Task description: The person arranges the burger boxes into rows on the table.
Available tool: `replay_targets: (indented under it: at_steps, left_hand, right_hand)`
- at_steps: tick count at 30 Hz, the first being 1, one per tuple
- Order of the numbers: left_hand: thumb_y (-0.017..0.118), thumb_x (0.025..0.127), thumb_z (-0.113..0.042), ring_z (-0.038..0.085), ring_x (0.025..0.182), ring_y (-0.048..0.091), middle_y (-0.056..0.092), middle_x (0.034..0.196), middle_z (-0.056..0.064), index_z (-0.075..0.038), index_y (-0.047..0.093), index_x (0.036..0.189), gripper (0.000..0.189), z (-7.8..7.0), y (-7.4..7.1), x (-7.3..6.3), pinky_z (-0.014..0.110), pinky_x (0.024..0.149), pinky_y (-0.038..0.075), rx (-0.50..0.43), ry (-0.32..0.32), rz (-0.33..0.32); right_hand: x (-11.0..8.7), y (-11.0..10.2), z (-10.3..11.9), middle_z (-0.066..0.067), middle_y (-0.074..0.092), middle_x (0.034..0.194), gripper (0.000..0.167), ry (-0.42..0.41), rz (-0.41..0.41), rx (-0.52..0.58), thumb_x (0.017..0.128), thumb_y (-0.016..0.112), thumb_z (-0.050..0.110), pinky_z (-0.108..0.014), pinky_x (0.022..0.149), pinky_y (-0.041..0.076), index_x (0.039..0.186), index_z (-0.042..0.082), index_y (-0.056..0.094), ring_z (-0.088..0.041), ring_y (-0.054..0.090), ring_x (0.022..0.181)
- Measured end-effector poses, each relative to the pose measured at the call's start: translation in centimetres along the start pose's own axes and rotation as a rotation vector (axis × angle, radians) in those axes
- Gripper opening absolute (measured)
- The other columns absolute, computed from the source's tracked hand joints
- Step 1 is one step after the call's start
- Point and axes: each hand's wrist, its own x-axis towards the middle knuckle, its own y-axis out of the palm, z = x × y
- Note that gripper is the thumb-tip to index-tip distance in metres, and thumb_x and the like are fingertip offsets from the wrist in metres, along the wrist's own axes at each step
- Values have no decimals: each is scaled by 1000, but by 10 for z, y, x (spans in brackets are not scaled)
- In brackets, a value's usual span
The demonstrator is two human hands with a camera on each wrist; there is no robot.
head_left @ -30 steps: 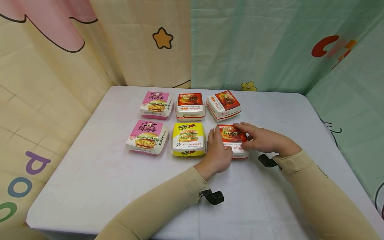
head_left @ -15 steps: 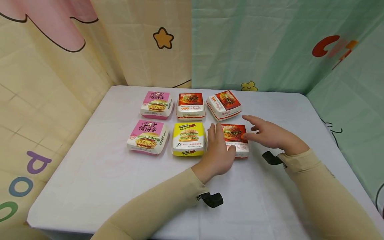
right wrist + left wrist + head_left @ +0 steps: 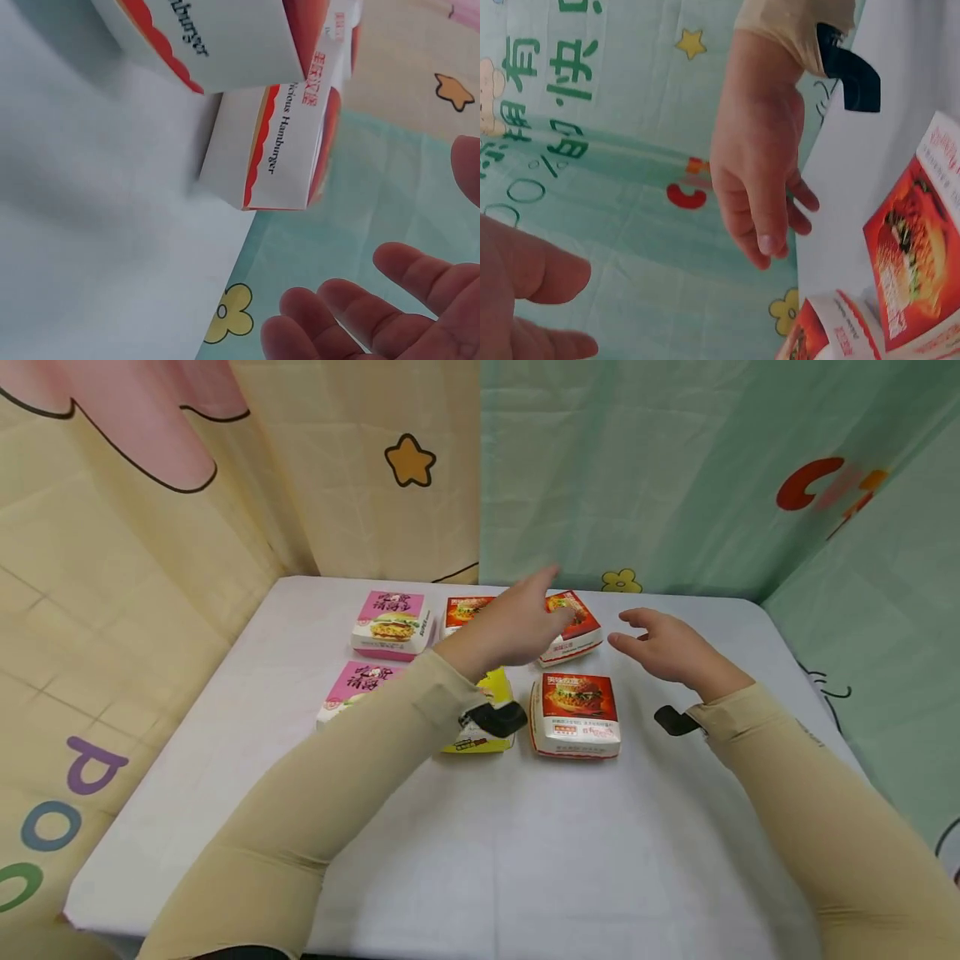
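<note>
Burger boxes stand in two rows on the white table. My left hand (image 3: 517, 622), its fingers relaxed, hovers over the back row between the middle red burger box (image 3: 463, 608) and the turned red burger box (image 3: 573, 647), partly hiding both. My right hand (image 3: 671, 647) is held in the air to the right of that turned box, fingers apart and holding nothing. In front of them sits another red burger box (image 3: 575, 714), touched by neither hand. My left forearm partly covers the yellow burger box (image 3: 497, 685). Both hands appear in the left wrist view.
Two pink burger boxes stand at the left, one at the back (image 3: 390, 627) and one in front (image 3: 356, 683), the latter partly behind my left sleeve. Printed curtains (image 3: 637, 468) hang along the table's back and sides. A small black camera (image 3: 495, 718) hangs from my left wrist.
Both hands have come off the front right red box. My left hand has moved up and away over the back row; my right hand has shifted toward the back. The boxes look nearly unmoved.
</note>
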Motion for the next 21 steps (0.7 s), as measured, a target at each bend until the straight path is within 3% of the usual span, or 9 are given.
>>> replay_targets:
  at_steps: [5, 11, 16, 21]
  left_hand:
    - [47, 110, -34, 20, 155, 35, 22, 177, -3, -23, 11, 171, 72, 14, -7, 50, 39, 123, 37, 33, -61, 108]
    - [49, 110, -30, 21, 159, 32, 29, 174, 5, -15, 16, 170, 70, 40, 1, 97, 38, 127, 33, 147, -105, 139]
    - [54, 107, -28, 23, 146, 48, 43, 166, 9, -11, 29, 165, 66, 49, 16, 117, 39, 121, 41, 297, -79, 184]
    - [54, 107, -30, 24, 117, 57, 60, 145, 9, -11, 57, 145, 43, 46, 26, 121, 39, 101, 48, 494, -48, 226]
  right_hand:
    - [28, -2, 1, -30, 37, 164, 76, 30, 27, -55, 107, 51, 52, -68, 115, 40, 163, 4, 33, -50, 42, 145]
    - [52, 4, 6, -30, 40, 163, 79, 20, 75, -87, 106, 52, 52, -66, 115, 41, 167, 8, 26, -50, 44, 145]
    - [62, 9, 9, -28, 40, 164, 80, 13, 86, -93, 106, 55, 52, -65, 115, 43, 169, 16, 22, -48, 45, 145]
    - [69, 12, 9, -24, 39, 166, 76, 15, 91, -111, 106, 57, 49, -64, 117, 41, 168, 18, 28, -45, 44, 146]
